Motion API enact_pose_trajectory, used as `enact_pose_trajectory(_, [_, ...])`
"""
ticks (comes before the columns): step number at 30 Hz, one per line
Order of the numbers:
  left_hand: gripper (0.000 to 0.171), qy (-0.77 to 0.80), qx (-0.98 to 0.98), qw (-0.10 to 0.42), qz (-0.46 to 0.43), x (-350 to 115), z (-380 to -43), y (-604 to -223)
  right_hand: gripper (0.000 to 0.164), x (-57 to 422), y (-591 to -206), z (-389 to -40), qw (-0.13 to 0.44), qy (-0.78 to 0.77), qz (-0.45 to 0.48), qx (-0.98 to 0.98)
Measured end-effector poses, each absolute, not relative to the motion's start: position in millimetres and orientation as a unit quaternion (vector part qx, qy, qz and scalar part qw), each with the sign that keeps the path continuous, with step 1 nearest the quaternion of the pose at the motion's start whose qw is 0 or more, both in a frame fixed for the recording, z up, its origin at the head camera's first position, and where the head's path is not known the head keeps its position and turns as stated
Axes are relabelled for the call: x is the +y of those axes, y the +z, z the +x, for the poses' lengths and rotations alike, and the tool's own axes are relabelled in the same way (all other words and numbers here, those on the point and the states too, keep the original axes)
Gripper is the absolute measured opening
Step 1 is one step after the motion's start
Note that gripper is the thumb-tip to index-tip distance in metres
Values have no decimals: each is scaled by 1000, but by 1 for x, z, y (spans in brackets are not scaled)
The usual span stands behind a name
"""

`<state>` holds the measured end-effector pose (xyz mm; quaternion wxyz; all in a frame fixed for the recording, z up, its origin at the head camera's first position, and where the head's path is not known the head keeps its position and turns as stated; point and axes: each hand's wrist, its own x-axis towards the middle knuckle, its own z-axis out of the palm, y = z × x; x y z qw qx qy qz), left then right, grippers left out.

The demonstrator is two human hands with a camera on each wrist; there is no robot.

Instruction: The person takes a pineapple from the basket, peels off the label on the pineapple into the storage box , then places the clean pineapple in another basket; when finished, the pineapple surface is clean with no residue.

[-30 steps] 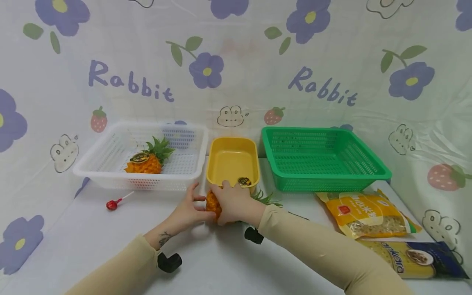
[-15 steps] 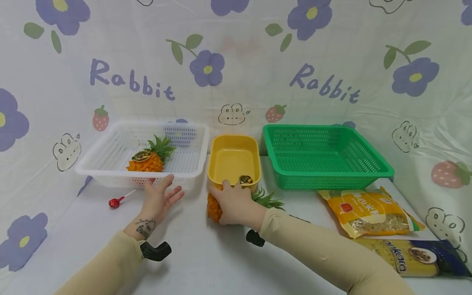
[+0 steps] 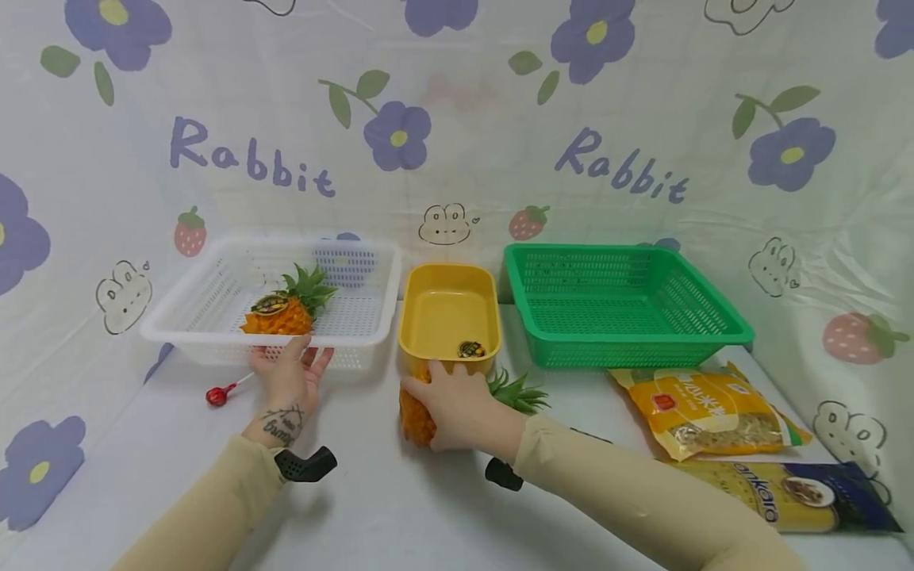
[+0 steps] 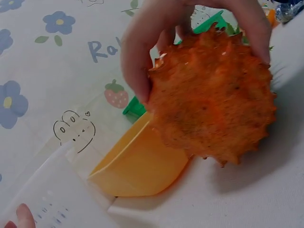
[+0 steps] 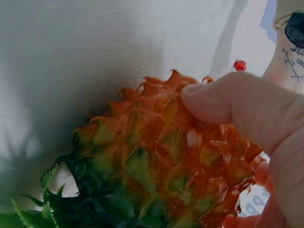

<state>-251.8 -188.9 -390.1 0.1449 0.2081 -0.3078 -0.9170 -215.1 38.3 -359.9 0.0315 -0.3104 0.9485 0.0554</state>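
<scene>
A pineapple [image 3: 416, 416] lies on its side in front of the yellow tub [image 3: 450, 317], its leafy crown [image 3: 516, 394] pointing right. My right hand [image 3: 464, 404] grips it from above; in the right wrist view the thumb presses its spiky orange skin. The left wrist view shows its round base [image 4: 213, 99] and fingers on both sides. A second pineapple [image 3: 278, 317], with a black and gold label, lies in the white basket [image 3: 343, 339]. My left hand [image 3: 289, 385] is palm up at this basket's front wall, fingers just under the rim; its hold is unclear.
A red lollipop [image 3: 217, 394] lies left of my left hand. The green basket [image 3: 628, 350] stands at the back right. Before it lie an orange bag of grain [image 3: 714, 412] and a pasta packet [image 3: 767, 496]. A black and gold label [image 3: 471, 350] shows by the tub's front.
My left hand has left the held pineapple and moved left to the white basket's front. My right hand keeps its grip, and the pineapple has shifted slightly toward me.
</scene>
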Motion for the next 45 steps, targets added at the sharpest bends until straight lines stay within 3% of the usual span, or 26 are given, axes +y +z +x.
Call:
enact_pose_trajectory(26, [90, -914, -295, 168, 222, -194, -254, -391, 79, 128, -352, -209, 27, 119, -589, 799])
enact_pose_trajectory(36, [90, -912, -305, 159, 222, -191, -254, -390, 77, 158, -346, -203, 25, 147, -583, 799])
enact_pose_trajectory(45, [89, -916, -295, 154, 223, -188, -254, -391, 67, 161, -343, -197, 85, -5, -468, 880])
